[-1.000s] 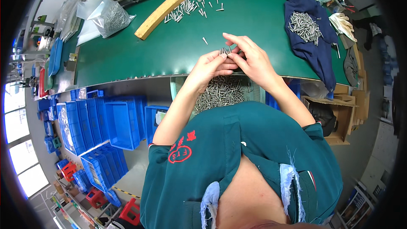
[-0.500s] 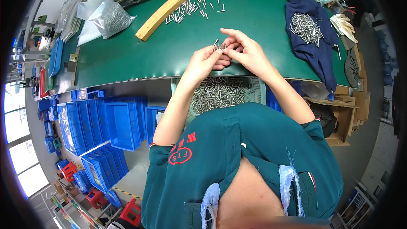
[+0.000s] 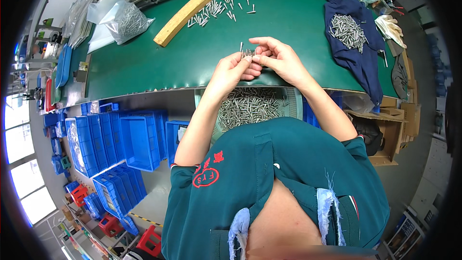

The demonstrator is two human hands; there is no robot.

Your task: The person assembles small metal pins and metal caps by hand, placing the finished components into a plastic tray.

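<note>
My left hand (image 3: 232, 70) is closed around several small metal pins (image 3: 241, 47) at the table's near edge, their tips poking up above its fingers. One pin stands taller than the others, nearly upright. My right hand (image 3: 283, 63) meets the left, its thumb and bent fingers pinching at the right end of the row of pins. How many pins each hand has cannot be made out. Below the hands, a pale green perforated basket (image 3: 292, 103) holds a heap of similar pins (image 3: 250, 108).
Wooden strips (image 3: 185, 13) lie on the green tabletop (image 3: 130, 65), with loose pins (image 3: 211, 9) beside them. A dark blue cloth (image 3: 337, 50) bears another pin pile at right. Plastic bags (image 3: 126, 21) sit at far left; blue bins (image 3: 139, 139) stand below left.
The tall pin at my left fingertips has gone from tilted to nearly upright. My right index finger has come down slightly and curled. Both hands stay in about the same place.
</note>
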